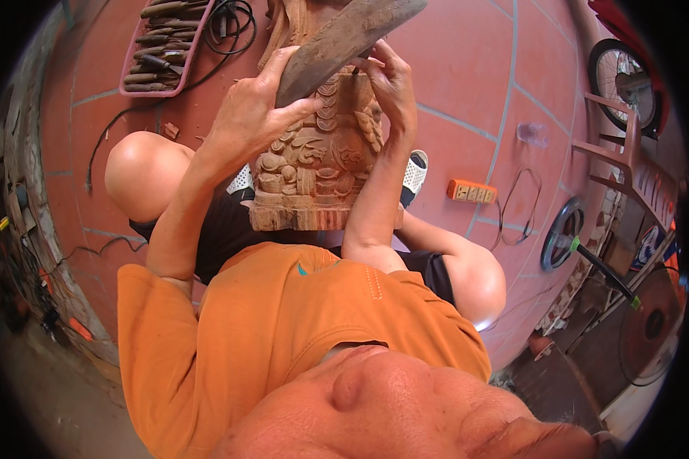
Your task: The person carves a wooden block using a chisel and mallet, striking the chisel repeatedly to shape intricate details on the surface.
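Gripping the wooden mallet (pixel 344 38) in my left hand (pixel 249 115), fingers wrapped around its lower end, I keep it angled across the top of the carved wooden statue (pixel 314 168). The carving stands between my knees on the red tiled floor (pixel 467 92). My right hand (pixel 390 84) is curled against the upper edge of the carving; I cannot tell whether a chisel is pinched there. I judge short, controlled taps best here, with the block braced firmly by my legs. Off to the left, a pink tray (pixel 161 46) holds a row of wooden-handled chisels (pixel 161 34).
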`<state>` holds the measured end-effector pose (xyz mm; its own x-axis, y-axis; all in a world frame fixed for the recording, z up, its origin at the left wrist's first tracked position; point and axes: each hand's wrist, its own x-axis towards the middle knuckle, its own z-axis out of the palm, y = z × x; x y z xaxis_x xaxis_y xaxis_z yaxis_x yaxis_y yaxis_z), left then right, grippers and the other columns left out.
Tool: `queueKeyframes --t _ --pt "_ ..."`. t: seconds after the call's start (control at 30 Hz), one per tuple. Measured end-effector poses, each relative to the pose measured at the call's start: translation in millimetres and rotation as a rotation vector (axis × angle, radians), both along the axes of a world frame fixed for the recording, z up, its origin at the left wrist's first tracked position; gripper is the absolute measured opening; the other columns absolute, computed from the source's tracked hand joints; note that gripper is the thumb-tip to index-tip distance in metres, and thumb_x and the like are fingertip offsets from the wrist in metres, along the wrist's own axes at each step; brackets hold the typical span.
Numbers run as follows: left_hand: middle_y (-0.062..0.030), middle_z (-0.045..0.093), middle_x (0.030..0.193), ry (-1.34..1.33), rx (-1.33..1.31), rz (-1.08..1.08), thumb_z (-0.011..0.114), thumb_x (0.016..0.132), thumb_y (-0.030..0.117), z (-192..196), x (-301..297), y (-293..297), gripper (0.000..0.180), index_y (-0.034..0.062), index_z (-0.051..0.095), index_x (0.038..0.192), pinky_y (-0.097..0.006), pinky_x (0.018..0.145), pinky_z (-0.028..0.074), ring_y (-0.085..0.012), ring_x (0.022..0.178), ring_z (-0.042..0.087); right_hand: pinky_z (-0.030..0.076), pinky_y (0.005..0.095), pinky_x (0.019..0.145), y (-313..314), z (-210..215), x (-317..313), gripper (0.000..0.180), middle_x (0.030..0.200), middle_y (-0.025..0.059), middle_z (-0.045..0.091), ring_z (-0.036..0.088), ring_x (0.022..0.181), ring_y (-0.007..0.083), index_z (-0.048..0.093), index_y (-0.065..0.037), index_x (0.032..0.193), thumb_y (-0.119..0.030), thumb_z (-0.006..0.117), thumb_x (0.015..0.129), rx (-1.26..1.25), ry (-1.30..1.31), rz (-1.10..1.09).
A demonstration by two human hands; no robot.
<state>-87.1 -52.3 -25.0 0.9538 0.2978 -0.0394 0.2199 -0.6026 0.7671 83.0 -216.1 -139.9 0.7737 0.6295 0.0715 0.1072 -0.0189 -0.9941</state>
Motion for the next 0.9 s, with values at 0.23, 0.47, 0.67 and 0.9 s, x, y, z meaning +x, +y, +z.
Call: queueKeyframes --t 0.23,0.47,0.67,0.9 --pt "-0.0145 0.068 0.118 0.041 -0.302 0.059 0.078 0.089 0.036 1 -3 7 0.072 -0.0035 0.047 0.141 -0.032 0.098 0.047 -0.0187 0.109 0.062 0.056 0.0305 0.088 -12 -5 7 0.025 0.107 0.0085 0.072 0.071 0.098 0.0190 0.062 0.000 0.122 -0.003 0.064 0.097 0.089 0.092 -0.032" --pt "-0.0141 0.067 0.120 0.024 -0.307 0.042 0.079 0.088 0.036 7 0 2 0.072 -0.0027 0.048 0.141 -0.033 0.099 0.047 -0.0187 0.111 0.062 0.055 0.0286 0.082 -18 3 6 0.021 0.101 0.0059 0.072 0.069 0.092 0.0144 0.064 -0.001 0.118 -0.001 0.064 0.096 0.115 0.123 -0.100" --pt "-0.0159 0.072 0.107 -0.154 -0.355 0.079 0.078 0.087 0.040 6 3 -6 0.074 0.0008 0.048 0.142 -0.035 0.085 0.054 -0.0207 0.095 0.070 0.055 0.0324 0.087 -15 -9 9 0.024 0.108 0.0078 0.070 0.069 0.098 0.0191 0.060 -0.001 0.124 -0.004 0.060 0.100 0.072 0.051 0.003" --pt "-0.0220 0.072 0.104 0.033 -0.174 -0.017 0.077 0.088 0.042 -2 6 -5 0.074 0.0019 0.047 0.142 -0.039 0.083 0.055 -0.0277 0.093 0.073 0.055 0.0299 0.081 -7 -5 4 0.023 0.102 0.0091 0.073 0.072 0.092 0.0157 0.060 -0.002 0.119 0.004 0.055 0.097 0.004 -0.020 -0.068"
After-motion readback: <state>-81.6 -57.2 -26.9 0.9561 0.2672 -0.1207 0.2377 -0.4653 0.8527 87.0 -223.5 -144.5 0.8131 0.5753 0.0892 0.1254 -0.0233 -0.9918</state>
